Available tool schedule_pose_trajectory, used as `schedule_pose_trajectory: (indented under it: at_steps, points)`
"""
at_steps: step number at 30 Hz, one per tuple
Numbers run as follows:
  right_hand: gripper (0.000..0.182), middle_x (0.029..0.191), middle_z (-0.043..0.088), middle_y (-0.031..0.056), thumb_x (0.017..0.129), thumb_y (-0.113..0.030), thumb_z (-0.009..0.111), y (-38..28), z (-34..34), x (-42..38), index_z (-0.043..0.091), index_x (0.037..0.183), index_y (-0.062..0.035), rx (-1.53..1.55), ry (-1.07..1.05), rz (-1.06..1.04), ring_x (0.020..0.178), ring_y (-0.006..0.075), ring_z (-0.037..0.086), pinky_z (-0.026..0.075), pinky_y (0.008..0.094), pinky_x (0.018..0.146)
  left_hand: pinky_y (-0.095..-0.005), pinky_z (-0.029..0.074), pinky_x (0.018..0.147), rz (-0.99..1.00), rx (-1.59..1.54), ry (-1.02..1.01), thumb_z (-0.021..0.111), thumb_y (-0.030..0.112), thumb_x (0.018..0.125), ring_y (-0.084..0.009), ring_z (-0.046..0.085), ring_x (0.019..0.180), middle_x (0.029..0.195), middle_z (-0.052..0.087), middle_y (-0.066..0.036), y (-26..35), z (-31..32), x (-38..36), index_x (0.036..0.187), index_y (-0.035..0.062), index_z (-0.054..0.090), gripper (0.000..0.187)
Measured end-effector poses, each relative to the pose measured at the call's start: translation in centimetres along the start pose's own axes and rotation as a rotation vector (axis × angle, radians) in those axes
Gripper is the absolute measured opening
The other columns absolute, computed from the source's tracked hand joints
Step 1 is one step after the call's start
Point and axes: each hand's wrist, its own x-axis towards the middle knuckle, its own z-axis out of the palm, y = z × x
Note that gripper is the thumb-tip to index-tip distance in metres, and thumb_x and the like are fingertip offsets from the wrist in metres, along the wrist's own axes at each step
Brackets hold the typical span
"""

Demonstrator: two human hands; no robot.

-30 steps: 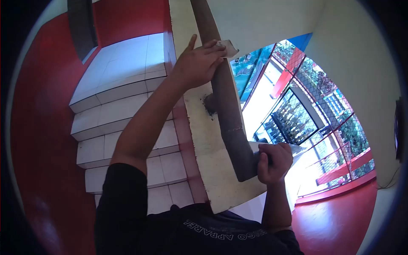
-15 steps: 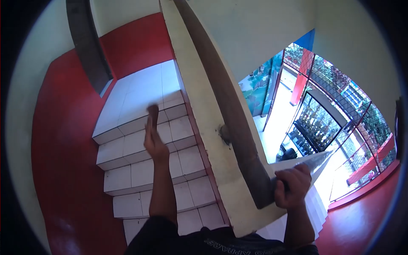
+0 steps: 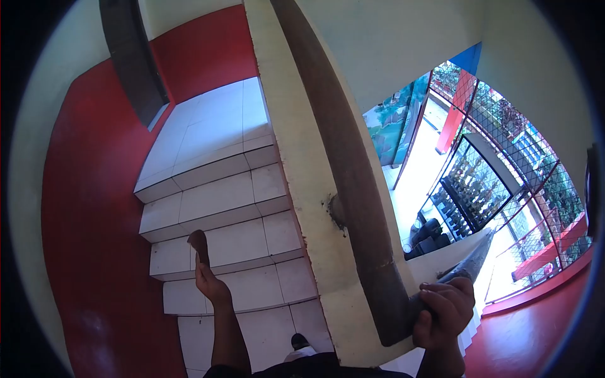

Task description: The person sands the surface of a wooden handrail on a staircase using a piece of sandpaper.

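Observation:
My left hand (image 3: pixel 213 286) is over the lower stair treads, left of the low wall. Its fingers point up and are closed on a brown curved object (image 3: pixel 198 244), whose exact kind I cannot make out. At the lower right, my right hand (image 3: pixel 446 312) wraps round the dark brown handrail (image 3: pixel 353 170), near the bend at its end. White-tiled stairs (image 3: pixel 220 205) rise in front of me. A dark shoe (image 3: pixel 300 341) shows on a tile at the bottom.
The cream wall (image 3: pixel 293 145) carries the handrail beside the stairs. A red-painted wall (image 3: pixel 94 220) bounds the left side, with a dark door (image 3: pixel 133 60) above. Right of the rail are a wire-mesh screen (image 3: pixel 504 135), a framed rack (image 3: pixel 476 183) and more steps going down.
My left hand has moved down and left with the brown object. My right hand sits lower and further right, still on the rail. The shoe has come into view.

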Motion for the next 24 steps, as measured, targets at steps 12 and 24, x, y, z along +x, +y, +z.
schedule_pose_trajectory:
  at_steps: [12, 24]
  points:
    - [0.014, 0.067, 0.065, 0.0084, 0.074, -0.012, 0.066, 0.0, 0.5, 0.3, 0.071, 0.085, -0.0061, -0.035, 0.071, -0.030, 0.057, 0.0264, 0.059, 0.046, 0.0389, 0.068, -0.0399, 0.026, 0.121, 0.178, -0.259, -0.249, 0.035, 0.017, 0.111, -0.0301, 0.041, 0.144, 0.151, 0.046, -0.025, 6.9, 5.5, 0.5, 0.146, -0.0158, 0.039, 0.048]
    - [0.009, 0.064, 0.061, 0.0035, 0.076, -0.014, 0.070, -0.1, 0.1, -0.1, 0.072, 0.085, -0.0103, -0.030, 0.020, -0.026, 0.057, 0.0224, 0.060, 0.046, 0.0373, 0.073, -0.0370, 0.026, 0.121, 0.438, -0.145, -0.719, 0.040, 0.011, 0.108, -0.0284, 0.037, 0.148, 0.157, 0.043, -0.019, 14.1, 17.0, -8.4, 0.155, 0.0051, 0.037, 0.048]
